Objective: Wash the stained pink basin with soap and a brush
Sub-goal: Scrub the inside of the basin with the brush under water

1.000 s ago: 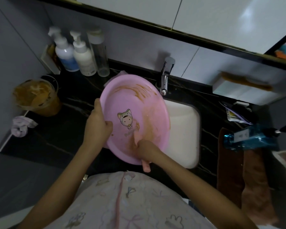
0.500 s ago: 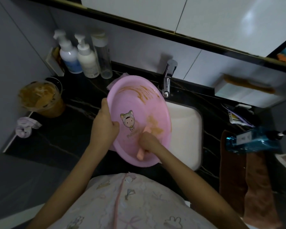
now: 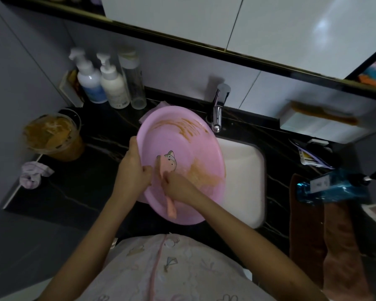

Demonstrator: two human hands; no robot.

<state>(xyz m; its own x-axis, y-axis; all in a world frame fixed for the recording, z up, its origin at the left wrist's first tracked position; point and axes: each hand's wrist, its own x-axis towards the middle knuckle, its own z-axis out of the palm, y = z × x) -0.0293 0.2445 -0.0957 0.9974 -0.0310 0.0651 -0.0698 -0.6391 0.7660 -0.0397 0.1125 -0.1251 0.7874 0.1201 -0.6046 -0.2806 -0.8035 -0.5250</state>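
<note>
Left hand (image 3: pixel 132 172): gripped the left rim of the pink basin (image 3: pixel 182 144); the thumb lay over the rim on the inner side, and the other fingers went behind the wall, out of sight.
Right hand (image 3: pixel 179 189): fingers curled tight round the handle of the brush (image 3: pixel 171 207), knuckles turned toward the basin floor.
Brush: pinkish-orange; its head lay against the basin's inner floor, partly over the cartoon cat print (image 3: pixel 171 161), just beside the left thumb; the handle's end stuck out below the right hand, across the near rim.
Basin: tilted with its inside facing the person, held up between both hands over the black counter (image 3: pixel 74 187) and the left edge of the white sink (image 3: pixel 241 181), just in front of the faucet (image 3: pixel 218 109).
Stains: one brown smear (image 3: pixel 182 126) ran along the far inner wall; a second brown patch (image 3: pixel 202 173) sat on the floor just right of the right hand.
Back left of counter: two pump bottles (image 3: pixel 89 83) and a clear bottle (image 3: pixel 134 83) stood near the wall.
Far left: a clear tub of brown paste (image 3: pixel 52 135), with a crumpled cloth (image 3: pixel 34 174) nearby.
Right side: a blue bottle (image 3: pixel 330 187) lay on its side above a brown towel (image 3: pixel 308 235).
</note>
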